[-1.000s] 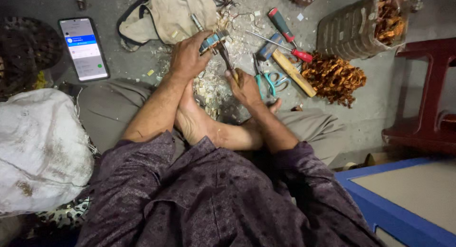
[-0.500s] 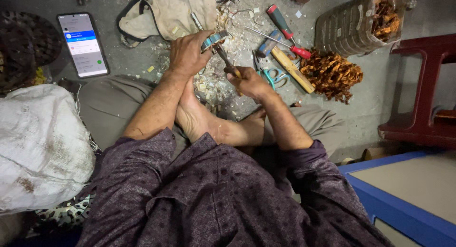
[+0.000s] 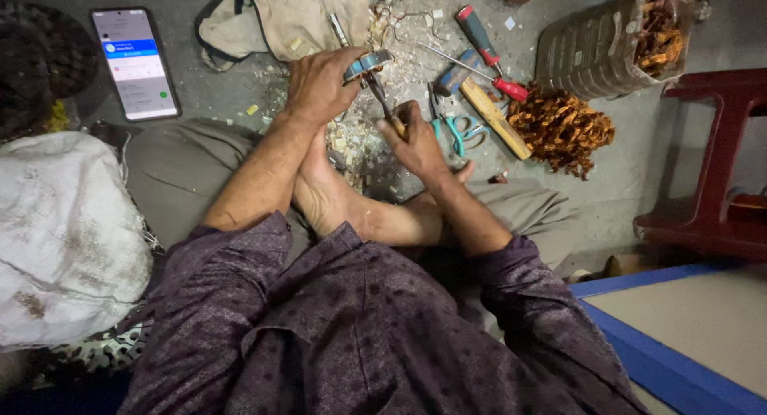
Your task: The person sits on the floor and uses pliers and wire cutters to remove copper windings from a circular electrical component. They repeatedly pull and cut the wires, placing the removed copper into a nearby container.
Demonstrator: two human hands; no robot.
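The person sat cross-legged on the floor (image 3: 240, 103), wearing a dark patterned shirt (image 3: 359, 327), with one bare foot (image 3: 323, 191) tucked between the forearms. A white sack (image 3: 64, 239) lay close at the person's left side, and a blue-edged panel (image 3: 671, 359) lay at the near right.

The left hand (image 3: 319, 86) was closed around a small ring-shaped metal piece (image 3: 367, 63), its grip pressed together on the rim, holding the piece just above the floor in front of the foot. The right hand (image 3: 415, 139) was closed on the handle of a thin hand tool (image 3: 382, 103), the grip pinching that handle; the tool's shaft ran up and leftward to meet the metal piece (the exact contact point could not be made out). Pale shavings (image 3: 351, 143) were scattered on the floor directly under both hands.

Just beyond the right hand lay teal-handled scissors (image 3: 459, 131), a wooden stick (image 3: 495, 119) and a red-handled screwdriver (image 3: 487, 71). To their right sat a heap of brown curled scraps (image 3: 563, 127), touching the foot of a woven basket (image 3: 599, 47) holding more of the same. A dark red stool (image 3: 719, 167) stood at the far right.

Farther off, a tan cloth bag (image 3: 296, 15) lay ahead of the left hand, and a smartphone (image 3: 134, 63) with its screen lit lay well to the left.
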